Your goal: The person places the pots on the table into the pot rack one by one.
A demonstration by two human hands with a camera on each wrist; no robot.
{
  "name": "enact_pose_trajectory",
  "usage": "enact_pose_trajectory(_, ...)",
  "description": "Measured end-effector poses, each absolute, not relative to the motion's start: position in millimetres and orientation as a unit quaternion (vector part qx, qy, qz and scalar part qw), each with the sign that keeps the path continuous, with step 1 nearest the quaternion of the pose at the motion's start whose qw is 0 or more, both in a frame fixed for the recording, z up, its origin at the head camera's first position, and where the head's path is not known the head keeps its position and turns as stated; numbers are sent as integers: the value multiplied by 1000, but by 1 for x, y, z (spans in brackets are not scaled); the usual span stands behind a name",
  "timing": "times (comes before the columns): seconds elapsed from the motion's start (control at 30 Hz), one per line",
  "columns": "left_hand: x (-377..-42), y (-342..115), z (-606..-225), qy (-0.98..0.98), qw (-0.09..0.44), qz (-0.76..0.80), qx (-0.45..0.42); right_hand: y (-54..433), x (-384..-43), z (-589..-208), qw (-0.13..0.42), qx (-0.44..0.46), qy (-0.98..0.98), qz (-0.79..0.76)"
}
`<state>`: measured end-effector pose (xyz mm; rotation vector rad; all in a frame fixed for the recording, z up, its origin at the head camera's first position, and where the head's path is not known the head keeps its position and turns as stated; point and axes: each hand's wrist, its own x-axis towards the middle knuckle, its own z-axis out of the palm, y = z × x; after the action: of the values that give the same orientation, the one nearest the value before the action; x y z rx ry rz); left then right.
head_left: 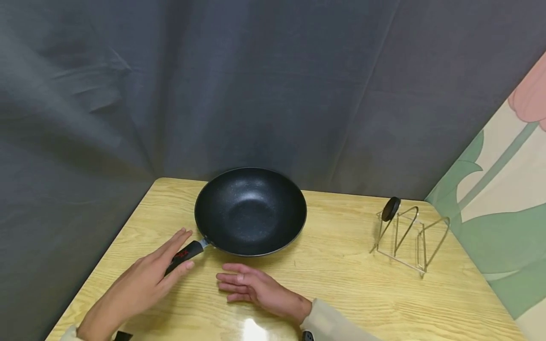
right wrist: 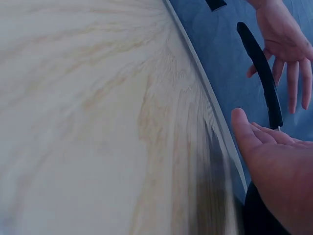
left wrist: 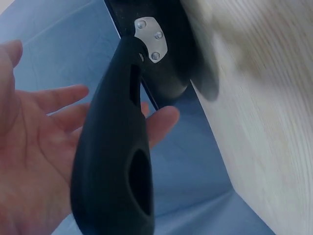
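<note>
A black wok point(head_left: 251, 213) sits upright on the wooden table, its dark handle point(head_left: 184, 256) pointing toward the near left. Beside that handle is my left hand point(head_left: 142, 282), fingers extended and thumb apart. In the left wrist view, the palm point(left wrist: 34, 147) faces the handle, which passes in front of the fingers without being gripped. My right hand point(head_left: 260, 290) hovers near the wok's front rim, palm turned inward and fingers loosely extended, holding nothing. The right wrist view shows its thumb and fingers point(right wrist: 264, 147), with the left hand point(right wrist: 283, 41) beyond.
A thin metal wire rack point(head_left: 398, 259) stands at the table's right side, with a round black piece point(head_left: 390, 209) at its upper left. Grey cloth point(head_left: 277, 94) hangs along the back and left. A flower-patterned panel point(head_left: 507, 208) borders the right.
</note>
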<state>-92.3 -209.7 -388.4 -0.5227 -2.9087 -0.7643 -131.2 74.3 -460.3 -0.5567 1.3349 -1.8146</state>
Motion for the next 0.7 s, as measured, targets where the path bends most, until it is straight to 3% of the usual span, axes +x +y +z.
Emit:
enact_pose_trajectory(0.5, -102, -218, -393, -949, -25, -277, -147, 49, -132, -461, 400, -131, 423, -803)
enact_pose_trajectory(0.63, -105, -223, -392, -943, -69, -296, -137, 42, -134, -464, 399, -109, 387, -824)
enact_pose_trajectory(0.7, -107, -226, -391, -931, -115, -324, -124, 38, -134, -466, 400, -102, 370, -832)
